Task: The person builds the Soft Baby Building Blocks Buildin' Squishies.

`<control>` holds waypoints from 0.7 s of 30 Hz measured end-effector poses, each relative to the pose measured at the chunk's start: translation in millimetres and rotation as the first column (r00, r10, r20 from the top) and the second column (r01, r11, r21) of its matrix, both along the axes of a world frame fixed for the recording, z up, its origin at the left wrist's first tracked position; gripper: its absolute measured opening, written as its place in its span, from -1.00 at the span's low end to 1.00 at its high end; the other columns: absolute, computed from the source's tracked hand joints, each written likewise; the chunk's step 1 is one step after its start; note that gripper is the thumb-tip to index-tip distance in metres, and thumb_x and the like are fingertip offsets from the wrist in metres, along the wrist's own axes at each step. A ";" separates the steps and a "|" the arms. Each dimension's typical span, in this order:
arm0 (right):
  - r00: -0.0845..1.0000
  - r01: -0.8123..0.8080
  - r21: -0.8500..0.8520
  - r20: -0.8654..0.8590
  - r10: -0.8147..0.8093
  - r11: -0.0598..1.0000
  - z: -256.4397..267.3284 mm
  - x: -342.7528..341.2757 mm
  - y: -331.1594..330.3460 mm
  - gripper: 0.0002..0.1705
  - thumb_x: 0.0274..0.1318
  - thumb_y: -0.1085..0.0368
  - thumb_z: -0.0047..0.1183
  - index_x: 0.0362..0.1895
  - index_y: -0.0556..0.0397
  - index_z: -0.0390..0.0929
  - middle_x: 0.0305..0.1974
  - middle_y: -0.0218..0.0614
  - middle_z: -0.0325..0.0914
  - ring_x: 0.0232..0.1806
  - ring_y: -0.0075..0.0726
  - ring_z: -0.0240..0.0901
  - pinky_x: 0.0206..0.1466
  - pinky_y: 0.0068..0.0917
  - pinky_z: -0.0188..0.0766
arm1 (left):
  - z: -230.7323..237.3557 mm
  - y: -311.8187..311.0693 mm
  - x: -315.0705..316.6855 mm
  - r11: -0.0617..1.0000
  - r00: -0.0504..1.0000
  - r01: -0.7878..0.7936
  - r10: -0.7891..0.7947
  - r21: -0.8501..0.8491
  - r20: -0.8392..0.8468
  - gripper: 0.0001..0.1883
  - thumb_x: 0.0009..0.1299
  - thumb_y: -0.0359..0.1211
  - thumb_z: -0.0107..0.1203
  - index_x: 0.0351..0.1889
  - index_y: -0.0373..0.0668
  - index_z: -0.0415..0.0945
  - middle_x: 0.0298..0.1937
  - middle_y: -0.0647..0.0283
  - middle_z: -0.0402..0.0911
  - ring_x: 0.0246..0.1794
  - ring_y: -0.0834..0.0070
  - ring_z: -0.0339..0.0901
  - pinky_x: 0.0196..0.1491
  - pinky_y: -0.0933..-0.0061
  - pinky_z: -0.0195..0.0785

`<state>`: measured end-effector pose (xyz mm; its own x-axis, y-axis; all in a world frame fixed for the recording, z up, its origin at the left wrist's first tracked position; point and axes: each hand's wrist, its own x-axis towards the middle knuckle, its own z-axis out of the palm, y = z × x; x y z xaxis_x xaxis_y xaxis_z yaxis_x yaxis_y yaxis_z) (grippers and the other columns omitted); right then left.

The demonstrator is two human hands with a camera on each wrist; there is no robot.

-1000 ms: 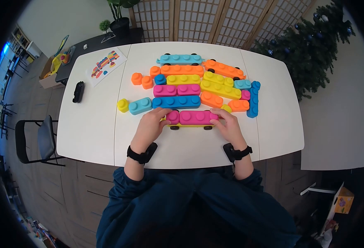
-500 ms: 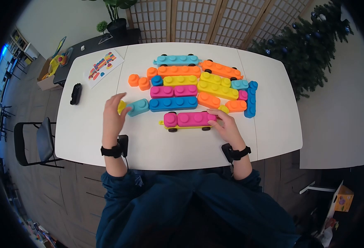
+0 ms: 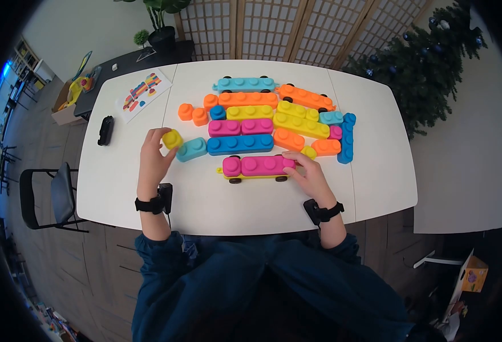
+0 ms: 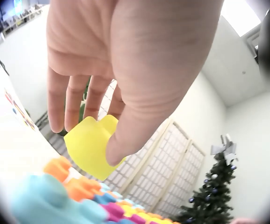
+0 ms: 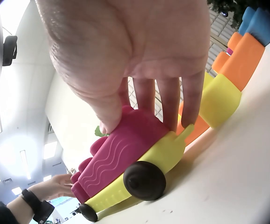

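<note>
At L, a cardboard box (image 3: 68,116) is standing next to a dark side bench (image 3: 126,64), & some yellow things are lying in it; what they are, I cannot tell. Farther back, a black pot (image 3: 162,40) is holding a leafy green plant (image 3: 161,12).

The L hand (image 3: 155,154) is pinching a yellow block (image 4: 88,147) btwn thumb and fingers. This block is just beside a light blue block (image 3: 191,149); whether it is touching the white bench (image 3: 120,182), I cannot tell.

The R hand (image 3: 309,175) is gripping the R end of a long pink block (image 3: 268,166), w/ thumb on the near side and fingers on the far side. This block is sitting on a yellow base (image 5: 170,151) w/ black wheels (image 5: 144,181), & a short pink block (image 3: 231,166) is sitting L of it on the same base. The base is standing on the bench, near a long blue block (image 3: 240,144). Other coloured blocks (image 3: 250,112) are lying in rows behind.
</note>
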<state>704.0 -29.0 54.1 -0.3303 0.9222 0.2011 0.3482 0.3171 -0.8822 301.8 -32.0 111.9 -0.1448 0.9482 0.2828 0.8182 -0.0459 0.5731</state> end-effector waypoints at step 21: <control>0.999 0.003 0.027 0.036 -0.004 1.000 1.0 -4.2 -0.9 -0.59 0.23 0.31 0.30 0.14 0.14 0.58 0.13 -0.15 0.65 0.16 -0.09 0.60 0.23 -0.34 0.50 | 6.2 2.2 112.0 0.772 0.749 0.635 -0.606 -0.028 0.270 -0.47 0.18 -0.49 0.42 0.16 -0.15 0.59 0.08 0.14 0.64 0.06 0.13 0.61 0.13 0.29 0.51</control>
<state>699.9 -29.9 55.0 -0.3348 0.9177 0.2140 0.3811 0.3396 -0.8599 413.8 -29.8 118.1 0.4393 0.8743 0.2064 0.4736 -0.4207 0.7737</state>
